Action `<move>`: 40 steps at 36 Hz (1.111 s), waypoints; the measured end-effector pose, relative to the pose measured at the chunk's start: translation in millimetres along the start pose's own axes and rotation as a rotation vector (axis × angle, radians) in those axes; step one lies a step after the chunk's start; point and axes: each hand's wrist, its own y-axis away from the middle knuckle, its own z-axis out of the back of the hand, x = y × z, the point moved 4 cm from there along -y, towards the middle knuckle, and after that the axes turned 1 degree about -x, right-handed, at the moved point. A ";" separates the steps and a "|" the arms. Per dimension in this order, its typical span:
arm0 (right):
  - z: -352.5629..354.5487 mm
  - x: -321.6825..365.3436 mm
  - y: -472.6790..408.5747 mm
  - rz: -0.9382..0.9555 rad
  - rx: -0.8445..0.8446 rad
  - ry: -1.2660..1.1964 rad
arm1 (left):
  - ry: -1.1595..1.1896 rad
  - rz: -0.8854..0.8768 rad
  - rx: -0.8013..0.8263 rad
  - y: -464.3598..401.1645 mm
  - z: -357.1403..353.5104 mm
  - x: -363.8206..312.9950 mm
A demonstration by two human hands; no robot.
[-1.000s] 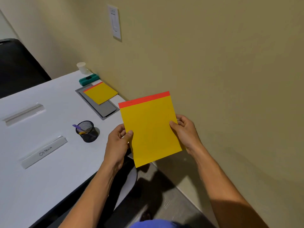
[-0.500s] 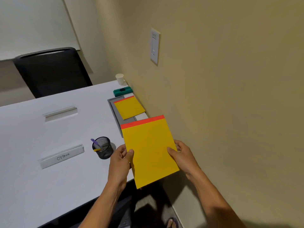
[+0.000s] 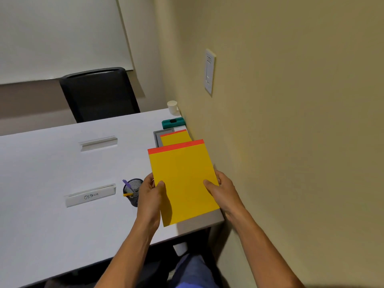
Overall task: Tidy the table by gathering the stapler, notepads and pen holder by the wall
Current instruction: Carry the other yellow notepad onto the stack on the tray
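Observation:
Both hands hold a yellow notepad (image 3: 182, 179) with a red top strip above the table's near right corner, close to the wall. My left hand (image 3: 150, 194) pinches its left edge, thumb on top. My right hand (image 3: 222, 189) pinches its right edge the same way. A second yellow notepad (image 3: 176, 137) lies farther back by the wall, on a grey tray (image 3: 156, 137). Beyond it sits the teal stapler (image 3: 173, 122). The black mesh pen holder (image 3: 133, 190), with a purple pen in it, stands just left of my left hand.
The white table (image 3: 52, 173) carries two name plates, one reading "OSTRICH" (image 3: 90, 196) and a blank one (image 3: 98, 142). A white paper cup (image 3: 172, 107) stands in the far corner. A black chair (image 3: 97, 94) is behind the table. A light switch (image 3: 209, 71) is on the wall.
The held notepad has moved forward and down, from beyond the table's edge to over its near right corner. My view has tilted up, showing the chair and far wall.

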 end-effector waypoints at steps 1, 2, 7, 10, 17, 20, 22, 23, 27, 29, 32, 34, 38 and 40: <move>-0.3 0.9 -1.8 0.006 -0.002 0.000 | 0.001 0.005 -0.013 -3.4 0.1 -0.7; -0.3 1.4 -3.5 0.010 -0.005 -0.006 | 0.006 0.013 -0.027 -7.2 0.0 -0.6; 1.4 0.6 -15.3 0.009 -0.017 -0.010 | 0.031 0.050 -0.076 -28.0 -6.3 4.1; 0.8 0.0 -27.8 -0.009 -0.021 0.032 | 0.021 0.067 -0.078 -43.6 -10.6 8.1; -13.2 9.7 -84.4 -0.060 -0.040 0.190 | 0.011 0.100 -0.041 -102.9 -17.0 10.7; -25.1 12.9 -117.9 -0.084 -0.028 0.255 | 0.017 0.118 -0.047 -136.3 -17.8 14.4; -34.6 15.7 -138.8 -0.118 -0.026 0.292 | -0.015 0.133 -0.059 -155.5 -18.2 18.0; -39.8 17.3 -148.8 -0.130 -0.022 0.309 | -0.031 0.132 -0.063 -165.2 -18.8 18.8; -59.0 26.4 -190.7 -0.173 0.001 0.371 | -0.053 0.148 -0.064 -206.4 -25.0 20.9; -66.5 30.2 -210.7 -0.197 0.000 0.396 | -0.061 0.160 -0.063 -227.1 -27.8 21.1; -76.7 35.0 -240.3 -0.221 0.014 0.408 | -0.088 0.161 -0.069 -256.7 -31.4 18.0; -82.8 35.3 -258.9 -0.231 0.025 0.391 | -0.128 0.172 -0.073 -277.4 -33.1 16.7; -91.4 31.0 -296.0 -0.254 0.007 0.380 | -0.175 0.223 -0.032 -318.4 -39.6 19.6; -96.0 26.1 -313.1 -0.284 0.006 0.384 | -0.191 0.226 -0.020 -336.5 -43.0 22.4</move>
